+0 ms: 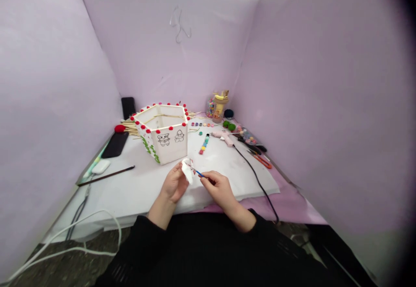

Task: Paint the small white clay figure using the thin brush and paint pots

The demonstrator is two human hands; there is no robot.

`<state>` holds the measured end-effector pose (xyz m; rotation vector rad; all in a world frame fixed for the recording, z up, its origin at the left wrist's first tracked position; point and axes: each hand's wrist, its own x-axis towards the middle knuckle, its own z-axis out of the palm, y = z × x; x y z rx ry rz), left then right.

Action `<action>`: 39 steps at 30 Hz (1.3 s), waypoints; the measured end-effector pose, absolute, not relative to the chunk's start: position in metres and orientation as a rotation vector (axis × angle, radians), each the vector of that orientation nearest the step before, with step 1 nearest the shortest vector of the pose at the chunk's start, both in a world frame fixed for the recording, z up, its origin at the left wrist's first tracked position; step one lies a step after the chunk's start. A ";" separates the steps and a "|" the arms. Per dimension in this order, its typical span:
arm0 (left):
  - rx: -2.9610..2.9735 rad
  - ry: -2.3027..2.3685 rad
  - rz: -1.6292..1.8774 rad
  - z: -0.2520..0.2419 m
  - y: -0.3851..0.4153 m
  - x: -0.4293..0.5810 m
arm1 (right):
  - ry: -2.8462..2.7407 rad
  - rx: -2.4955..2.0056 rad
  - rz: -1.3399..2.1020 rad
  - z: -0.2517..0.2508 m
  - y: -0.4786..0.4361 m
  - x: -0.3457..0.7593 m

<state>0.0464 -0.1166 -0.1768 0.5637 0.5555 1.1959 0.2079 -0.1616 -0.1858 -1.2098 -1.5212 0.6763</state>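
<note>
right grip (219, 188) pinches a blue brush (199, 173), left grip (174, 184) holds a white wad (187, 172), box (173, 152) already has red dots (184, 124) (doodles (164, 139) look uncoloured tbh)

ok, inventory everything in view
Piece: 1, white, centre
Paintbrush: 1, blue, centre
Box: 1, white, centre-left
Phones: 2, black, left
Case: 1, white, left
Rod: 1, brown, left
Ball: 1, red, left
Sticks: several, tan, by box
Paint pots: many, mixed, centre
Glue gun: 1, pink, right
Tool: 1, orange-handled, right
Jars: 2, clear, back
Pompoms: 2, green, right
Cables: several, mixed, front
Left hand: 1, black-sleeved, on piece
Right hand: 1, black-sleeved, on paintbrush
</note>
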 end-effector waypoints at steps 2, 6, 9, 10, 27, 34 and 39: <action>0.565 0.545 1.176 -0.176 -0.120 0.049 | -1.506 -1.214 0.659 -0.183 -0.161 0.207; 0.565 0.541 1.162 -0.177 -0.122 0.051 | -1.469 -1.243 0.668 -0.183 -0.159 0.205; 0.564 0.547 1.170 -0.179 -0.121 0.052 | -1.451 -1.259 0.693 -0.185 -0.159 0.205; 0.566 0.549 1.176 -0.179 -0.121 0.052 | -1.449 -1.264 0.704 -0.186 -0.159 0.205; 0.569 0.522 1.365 -0.174 -0.122 0.057 | -1.475 -1.250 0.757 -0.187 -0.164 0.201; 0.539 0.512 1.439 -0.169 -0.112 0.041 | -1.424 -1.238 0.724 -0.185 -0.165 0.205; 0.551 0.516 1.337 -0.172 -0.119 0.047 | -1.464 -1.242 0.772 -0.183 -0.165 0.203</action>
